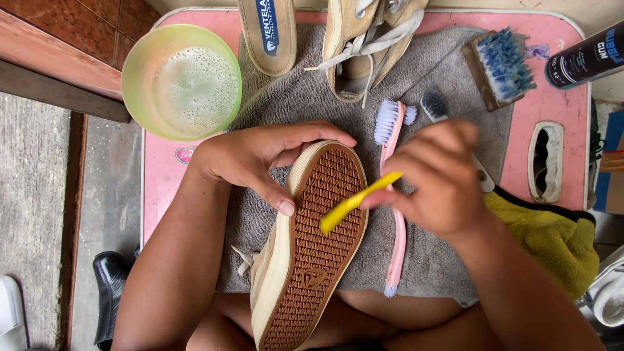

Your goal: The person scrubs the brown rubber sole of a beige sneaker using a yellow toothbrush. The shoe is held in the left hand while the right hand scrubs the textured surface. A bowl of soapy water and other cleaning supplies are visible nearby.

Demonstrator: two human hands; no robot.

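Brown rubber sole (322, 234) faces up; the shoe (276, 279) lies tilted on its side over the lap and the near edge of the grey towel (292, 97) on the pink counter (559, 84). Left hand (257, 156) clamps the toe end: thumb on the sole rim, fingers curled over the top edge. Right hand (442, 179) is closed around a yellow brush (354, 203), its tip on the tread near the ball of the foot.

Judgement: short strokes along the tread grooves should lift grit best. Keep the left grip firm so the sole does not rock. Re-wet from the green bowl (181, 81) of suds when the bristles dry.

Nearby: pink brush (392, 195) just beside the shoe, partly under the right hand; a second shoe (364, 45) and an insole (268, 29) at the far edge; block brush (500, 65) and dark can (585, 58) far right; yellow cloth (552, 240) by the right forearm.

Not readable: right hand is motion-blurred, so finger placement is unclear. Bristles of the yellow brush are not seen. Heel of the sole is cut off by the bottom edge. The upper is mostly hidden.
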